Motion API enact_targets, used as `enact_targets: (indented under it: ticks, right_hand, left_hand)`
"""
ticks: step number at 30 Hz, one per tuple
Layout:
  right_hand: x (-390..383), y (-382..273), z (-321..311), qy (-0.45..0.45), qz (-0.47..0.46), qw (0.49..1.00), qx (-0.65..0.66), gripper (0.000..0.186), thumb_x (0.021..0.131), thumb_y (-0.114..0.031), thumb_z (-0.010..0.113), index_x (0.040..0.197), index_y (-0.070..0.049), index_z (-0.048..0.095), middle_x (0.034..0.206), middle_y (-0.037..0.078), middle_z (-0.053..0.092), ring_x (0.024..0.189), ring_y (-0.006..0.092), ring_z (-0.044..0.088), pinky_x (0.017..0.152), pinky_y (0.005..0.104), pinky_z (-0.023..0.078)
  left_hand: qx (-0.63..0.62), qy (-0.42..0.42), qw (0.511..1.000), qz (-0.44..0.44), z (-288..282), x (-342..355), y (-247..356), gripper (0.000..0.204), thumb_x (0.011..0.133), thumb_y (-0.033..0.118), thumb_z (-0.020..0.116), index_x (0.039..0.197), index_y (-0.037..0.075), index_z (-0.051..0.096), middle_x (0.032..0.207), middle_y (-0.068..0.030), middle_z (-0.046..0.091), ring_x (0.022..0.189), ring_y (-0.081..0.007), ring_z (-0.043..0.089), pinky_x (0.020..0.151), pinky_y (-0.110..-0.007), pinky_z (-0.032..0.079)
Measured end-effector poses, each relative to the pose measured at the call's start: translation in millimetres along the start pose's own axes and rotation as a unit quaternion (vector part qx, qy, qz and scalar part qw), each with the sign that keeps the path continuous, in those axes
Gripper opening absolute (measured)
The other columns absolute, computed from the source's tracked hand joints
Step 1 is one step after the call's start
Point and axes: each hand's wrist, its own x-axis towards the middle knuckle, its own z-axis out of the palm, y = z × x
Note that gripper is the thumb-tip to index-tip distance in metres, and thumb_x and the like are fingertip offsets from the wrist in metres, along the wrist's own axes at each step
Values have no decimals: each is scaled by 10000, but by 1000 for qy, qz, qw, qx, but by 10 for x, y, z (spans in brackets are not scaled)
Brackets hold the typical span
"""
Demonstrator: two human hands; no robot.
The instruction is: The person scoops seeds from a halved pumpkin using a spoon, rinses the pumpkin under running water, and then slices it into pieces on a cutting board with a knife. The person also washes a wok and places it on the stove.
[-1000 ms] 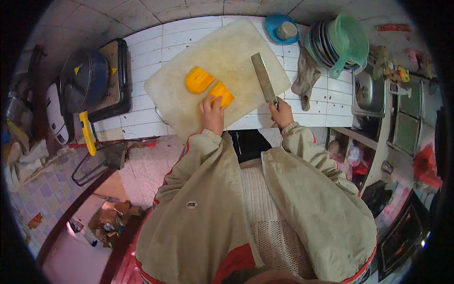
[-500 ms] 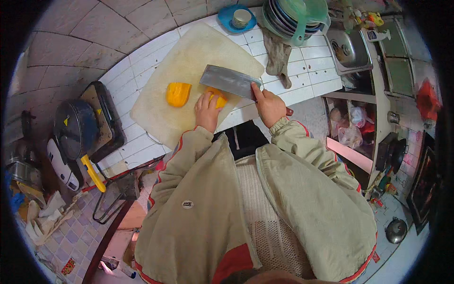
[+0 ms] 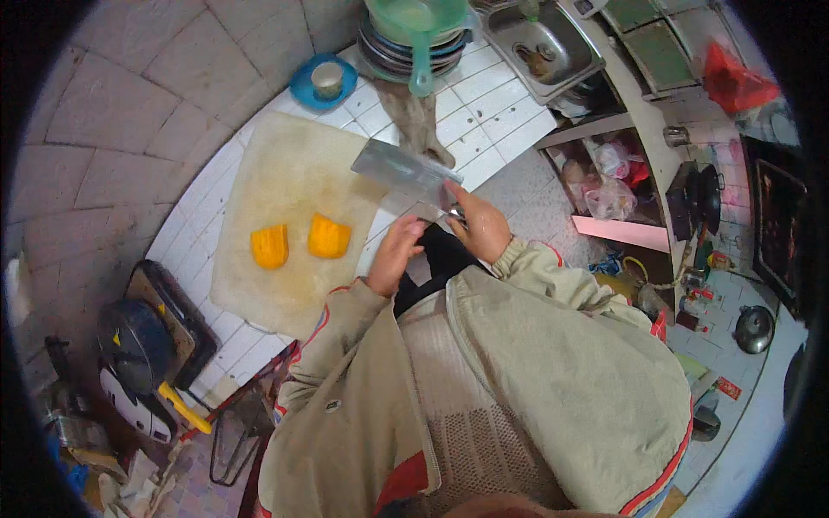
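Note:
Two orange pumpkin pieces, the left one (image 3: 269, 247) and the right one (image 3: 329, 236), lie apart on a pale cutting board (image 3: 259, 173). My right hand (image 3: 479, 226) is wrapped round the handle of a cleaver (image 3: 401, 168). Its broad grey blade points left, over the board's right edge. Close below the blade, off the board's right side, is my left hand (image 3: 397, 255). Its fingers are loosely bent and hold nothing that I can see. They are nearer the cleaver than the pumpkin, and the pumpkin pieces are untouched.
Behind the board stand a blue plate (image 3: 300, 90) with a small cup (image 3: 327, 79) and stacked dishes under a green strainer (image 3: 421, 60). A grey cloth (image 3: 413, 121) lies beside the cleaver. A sink (image 3: 553, 60) is at far right; a dark pan (image 3: 134, 341) is at left.
My left hand has let go of the right pumpkin piece and moved off the board toward my body. The cleaver has moved away from the pumpkin. The whole view has shifted.

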Motion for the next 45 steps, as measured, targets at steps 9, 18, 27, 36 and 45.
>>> enact_targets:
  ticks: [9, 18, 27, 36, 45]
  right_hand:
    - [22, 1103, -728, 74, -33, 984, 158, 516, 867, -88, 566, 1348, -37, 385, 928, 222, 632, 805, 406, 613, 702, 454, 489]
    - [1257, 3210, -2737, 150, 7, 985, 85, 269, 935, -232, 523, 1015, 9, 611, 822, 215, 645, 762, 369, 640, 664, 406, 497]
    - [3986, 3772, -3106, 116, -124, 970, -173, 401, 945, -343, 471, 1164, -7, 476, 817, 236, 636, 778, 428, 617, 670, 522, 481]
    - [4862, 4084, -3030, 0, -143, 962, -231, 409, 877, -359, 572, 1036, 1, 460, 826, 203, 659, 779, 363, 660, 641, 463, 524]
    - [3940, 5111, -2608, 27, 3, 1000, 6, 418, 896, -274, 555, 1254, -91, 440, 940, 210, 643, 820, 376, 637, 683, 469, 508]
  left_hand:
    - [-85, 11, 996, -19, 1548, 1504, -19, 205, 988, 215, 430, 1012, 33, 521, 866, -44, 569, 713, -115, 554, 593, -269, 449]
    - [-190, 24, 981, -29, 2260, 2999, 341, 103, 941, 139, 443, 992, 58, 405, 789, -102, 500, 596, -226, 527, 586, -394, 520]
    - [-248, -35, 967, -48, 2822, 4368, 351, 126, 909, 39, 466, 1006, 93, 406, 792, -91, 490, 591, -194, 486, 508, -348, 447]
    - [-243, 24, 967, -78, 2921, 5158, 586, 126, 904, 47, 478, 1006, 99, 426, 697, -62, 462, 512, -172, 445, 457, -324, 396]
    - [-300, 78, 944, -115, 2898, 5643, 465, 84, 937, 91, 495, 950, 81, 413, 705, -61, 474, 536, -170, 438, 463, -304, 369]
